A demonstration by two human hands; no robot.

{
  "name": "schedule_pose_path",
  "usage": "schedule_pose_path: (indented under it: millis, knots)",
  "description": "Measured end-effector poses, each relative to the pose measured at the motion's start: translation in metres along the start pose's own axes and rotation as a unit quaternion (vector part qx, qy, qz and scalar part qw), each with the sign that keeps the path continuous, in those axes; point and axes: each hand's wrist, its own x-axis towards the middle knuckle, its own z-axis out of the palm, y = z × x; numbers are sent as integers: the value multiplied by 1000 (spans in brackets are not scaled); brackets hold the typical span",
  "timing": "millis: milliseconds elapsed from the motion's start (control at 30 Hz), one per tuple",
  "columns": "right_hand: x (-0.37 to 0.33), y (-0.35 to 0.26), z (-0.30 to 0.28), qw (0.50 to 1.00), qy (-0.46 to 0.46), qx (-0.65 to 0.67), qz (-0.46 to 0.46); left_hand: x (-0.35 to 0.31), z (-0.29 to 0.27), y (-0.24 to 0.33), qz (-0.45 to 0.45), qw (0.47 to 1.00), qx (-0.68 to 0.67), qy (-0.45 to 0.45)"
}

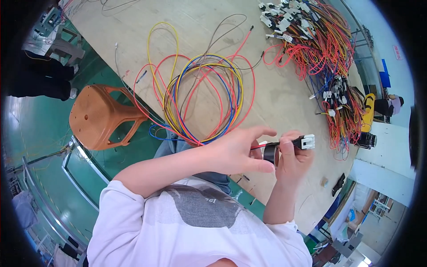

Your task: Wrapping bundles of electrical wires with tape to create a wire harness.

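My right hand (292, 161) is closed around the taped black end of a wire bundle, just behind its white plug connector (308, 142). Beside it a roll of black tape (269, 154) sits between my two hands. My left hand (242, 149) is open, its thumb and forefinger spread apart near the roll; its other fingers are partly hidden. Red and dark wires (260, 146) run from the connector toward my left palm. Left of my hands, a loose coil of red, yellow, blue and dark wires (240, 89) lies on the table.
A big heap of finished-looking wire harnesses (320, 40) with white connectors covers the table's far right, and a smaller bunch (338, 120) lies nearer. An orange stool (91, 118) stands left of the wooden table (120, 22). Other people are in the background.
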Motion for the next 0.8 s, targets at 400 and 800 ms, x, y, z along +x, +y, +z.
schedule_pose_path:
  millis: [400,800]
  knots:
    - [-9,7,18,994,27,0,-108,3,-11,2,-117,913,-390,35]
    - [-14,-4,8,998,-8,42,-38,-12,11,-12,64,989,-48,122]
